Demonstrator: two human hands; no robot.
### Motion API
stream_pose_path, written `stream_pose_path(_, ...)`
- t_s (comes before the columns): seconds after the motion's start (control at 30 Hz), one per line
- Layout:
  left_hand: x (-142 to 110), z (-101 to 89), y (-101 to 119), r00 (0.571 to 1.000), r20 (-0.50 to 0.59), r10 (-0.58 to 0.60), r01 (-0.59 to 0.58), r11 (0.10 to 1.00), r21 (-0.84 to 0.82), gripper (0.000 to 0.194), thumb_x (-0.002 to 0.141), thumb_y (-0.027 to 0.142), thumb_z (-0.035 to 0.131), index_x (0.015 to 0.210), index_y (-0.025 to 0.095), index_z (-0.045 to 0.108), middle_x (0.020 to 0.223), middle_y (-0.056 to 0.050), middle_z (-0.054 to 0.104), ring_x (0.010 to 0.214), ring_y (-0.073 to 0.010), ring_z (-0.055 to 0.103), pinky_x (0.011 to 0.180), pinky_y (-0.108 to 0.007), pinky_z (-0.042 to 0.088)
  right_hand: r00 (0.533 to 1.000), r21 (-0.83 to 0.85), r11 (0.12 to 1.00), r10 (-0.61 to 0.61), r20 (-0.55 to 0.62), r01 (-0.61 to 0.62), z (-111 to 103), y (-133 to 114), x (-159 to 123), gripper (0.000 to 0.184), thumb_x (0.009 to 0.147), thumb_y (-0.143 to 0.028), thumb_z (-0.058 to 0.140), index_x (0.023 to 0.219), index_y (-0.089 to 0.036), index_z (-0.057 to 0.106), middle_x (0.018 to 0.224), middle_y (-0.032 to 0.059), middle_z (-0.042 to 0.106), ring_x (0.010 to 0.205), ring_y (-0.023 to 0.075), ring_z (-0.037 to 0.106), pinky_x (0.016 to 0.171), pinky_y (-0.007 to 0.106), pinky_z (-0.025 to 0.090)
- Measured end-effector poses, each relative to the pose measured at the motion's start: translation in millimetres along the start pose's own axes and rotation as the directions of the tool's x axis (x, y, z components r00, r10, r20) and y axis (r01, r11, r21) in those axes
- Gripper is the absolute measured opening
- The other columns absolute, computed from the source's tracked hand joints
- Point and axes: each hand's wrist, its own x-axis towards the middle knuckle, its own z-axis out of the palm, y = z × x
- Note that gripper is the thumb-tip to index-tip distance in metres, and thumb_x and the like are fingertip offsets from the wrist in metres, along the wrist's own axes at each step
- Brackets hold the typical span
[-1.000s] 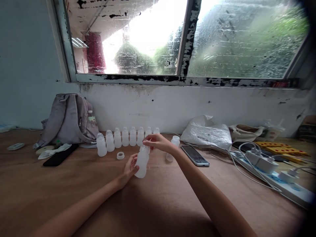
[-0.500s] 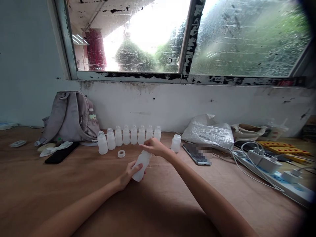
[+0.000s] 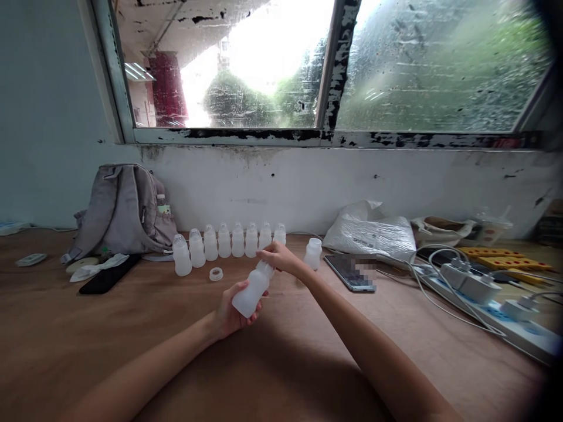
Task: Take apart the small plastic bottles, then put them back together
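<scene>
Tilted above the table, a frosted white baby bottle [image 3: 250, 293] has its base toward me on the left and its top leaning away to the right. My left hand [image 3: 231, 310] is wrapped round its lower body. At the bottle's top, my right hand [image 3: 279, 258] has its fingers closed round the neck end, mostly hiding it. Behind stands a row of several similar bottles [image 3: 211, 243] with clear domed caps. A white ring collar [image 3: 216, 274] lies on the table left of the held bottle. Right of my right hand, an uncapped bottle [image 3: 312, 254] stands upright.
A smartphone [image 3: 350, 272] lies right of the uncapped bottle, before a silvery plastic package [image 3: 372, 234]. Farther right are a power strip [image 3: 492, 313] with chargers and loose cables. A grey backpack [image 3: 121, 211] and a black flat object [image 3: 109, 275] sit at left. A wall and window stand behind.
The held bottle has gone from nearly upright to clearly tilted, its top leaning right. My left hand has turned with it, and my right hand has stayed at its top, shifting slightly right.
</scene>
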Motion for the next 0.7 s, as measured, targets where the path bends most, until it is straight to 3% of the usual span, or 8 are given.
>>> stream_pose_path(0.27,5,-3.1,-4,1.000,-0.005,-0.026,0.025,0.999,-0.033,0.049,0.076,0.048,0.045,0.100,0.006,0.055,0.066,-0.005,0.055,0.050,-0.0105,0.052,0.040,-0.017,0.035,0.996,-0.072,0.995,0.069,-0.063,-0.073,1,8,5,0.035,0.070,-0.030,0.046,0.040,-0.017,0.036,0.035,-0.0038,0.036,0.031,0.0054,0.033,0.033,0.019,0.025)
stream_pose_path(0.5,-6,-5.5,-12,0.994,0.079,-0.075,0.058,0.978,0.200,0.043,0.078,0.041,0.043,0.100,0.006,0.055,0.070,-0.008,0.056,0.052,-0.0134,0.054,0.043,-0.021,0.038,0.951,-0.239,0.945,0.160,-0.264,-0.226,-40,41,4,0.045,0.080,-0.045,0.032,0.054,-0.014,0.051,0.044,0.0011,0.049,0.033,0.0077,0.041,0.040,0.021,0.033)
stream_pose_path(0.6,-6,-4.8,-13,0.996,0.077,-0.053,0.036,0.979,0.200,0.043,0.079,0.040,0.042,0.101,0.006,0.055,0.072,-0.008,0.056,0.054,-0.0140,0.054,0.047,-0.023,0.040,0.956,-0.322,0.917,0.163,-0.242,-0.238,-48,55,2,0.036,0.074,-0.048,0.046,0.065,-0.015,0.057,0.061,0.0039,0.060,0.046,0.0111,0.052,0.047,0.021,0.036)
stream_pose_path(0.7,-5,-3.4,-12,0.997,0.066,-0.041,0.030,0.987,0.158,0.043,0.079,0.040,0.042,0.102,0.006,0.055,0.075,-0.009,0.057,0.056,-0.0145,0.055,0.052,-0.025,0.040,0.966,-0.389,0.889,0.183,-0.180,-0.241,-41,70,6,0.025,0.066,-0.039,0.061,0.074,-0.016,0.061,0.074,0.0061,0.063,0.067,0.0178,0.058,0.056,0.022,0.038)
